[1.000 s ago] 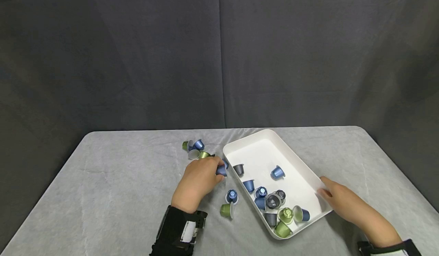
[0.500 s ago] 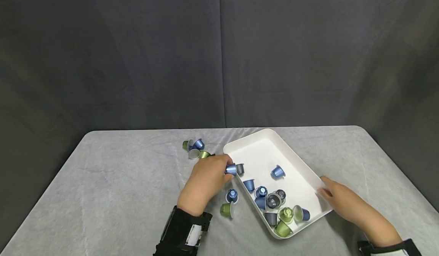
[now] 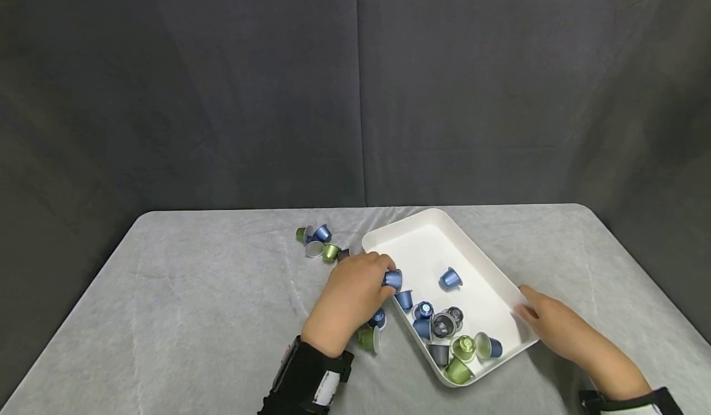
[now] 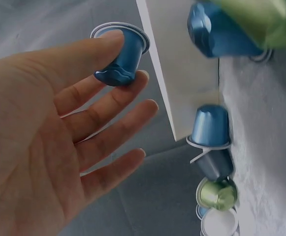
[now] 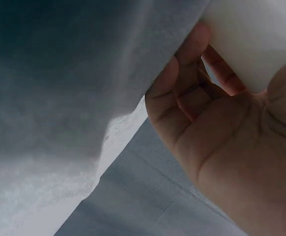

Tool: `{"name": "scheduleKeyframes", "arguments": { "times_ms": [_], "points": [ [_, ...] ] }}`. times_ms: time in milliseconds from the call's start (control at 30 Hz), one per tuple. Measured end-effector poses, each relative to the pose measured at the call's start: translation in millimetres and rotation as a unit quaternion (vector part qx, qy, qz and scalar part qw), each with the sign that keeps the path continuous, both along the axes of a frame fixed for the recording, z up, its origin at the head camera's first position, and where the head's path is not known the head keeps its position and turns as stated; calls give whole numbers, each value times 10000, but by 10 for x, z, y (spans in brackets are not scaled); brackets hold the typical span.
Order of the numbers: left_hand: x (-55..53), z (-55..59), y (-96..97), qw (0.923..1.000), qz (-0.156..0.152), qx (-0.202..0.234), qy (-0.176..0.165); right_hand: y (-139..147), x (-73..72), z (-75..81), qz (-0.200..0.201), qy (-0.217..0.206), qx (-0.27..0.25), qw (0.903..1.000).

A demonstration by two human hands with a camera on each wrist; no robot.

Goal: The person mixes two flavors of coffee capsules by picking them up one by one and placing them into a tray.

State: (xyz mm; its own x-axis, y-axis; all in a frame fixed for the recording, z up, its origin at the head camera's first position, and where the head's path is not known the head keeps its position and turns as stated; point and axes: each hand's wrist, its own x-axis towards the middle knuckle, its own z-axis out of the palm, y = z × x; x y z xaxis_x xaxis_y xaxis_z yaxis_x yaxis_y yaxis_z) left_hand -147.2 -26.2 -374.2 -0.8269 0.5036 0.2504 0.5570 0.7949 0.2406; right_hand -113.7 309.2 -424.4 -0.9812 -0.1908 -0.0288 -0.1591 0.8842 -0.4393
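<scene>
My left hand [image 3: 355, 291] pinches a blue coffee capsule [image 3: 393, 280] between thumb and fingers at the white tray's [image 3: 483, 260] left rim. In the left wrist view the held capsule [image 4: 125, 54] is tilted, the other fingers spread below it. My right hand [image 3: 561, 325] grips the tray's right edge, thumb on the inner side. Several capsules lie in the tray: a blue one [image 3: 450, 279] apart, and blue, dark and green ones [image 3: 458, 372] bunched toward the near corner. Partly behind my left hand are a blue capsule [image 3: 379, 318] and a green capsule [image 3: 368, 339] on the table.
Left of the tray's far corner is a group of loose capsules, including a green one [image 3: 331, 252], a blue one [image 3: 323, 233] and a dark one [image 3: 344, 254]. A grey cloth [image 3: 194, 304] covers the table. Dark fabric [image 3: 250, 94] hangs behind.
My left hand has carried the blue capsule rightward, from beside the tray to its left rim. It now hides the dark capsule seen there before. My right hand and the tray stay put.
</scene>
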Motion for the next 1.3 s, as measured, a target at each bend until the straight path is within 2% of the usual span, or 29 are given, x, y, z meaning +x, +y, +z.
{"name": "scheduleKeyframes", "arguments": {
  "times_ms": [367,567,733,967,1300],
  "points": [
    [68,-16,164,9987,-287,-390,160,15,-9,33,-41,-145,5,9999],
    [102,-31,219,9971,-439,-491,371,16,-11,22,-19,-88,8,10000],
    [129,-43,254,9961,-544,-572,389,15,-19,10,-12,-70,16,10000],
    [135,-86,289,9940,-599,-705,588,6,-18,22,-23,-140,7,9999],
    [131,-95,287,9936,-553,-784,600,1,-15,27,-31,-209,-11,9998]
  ]
}}
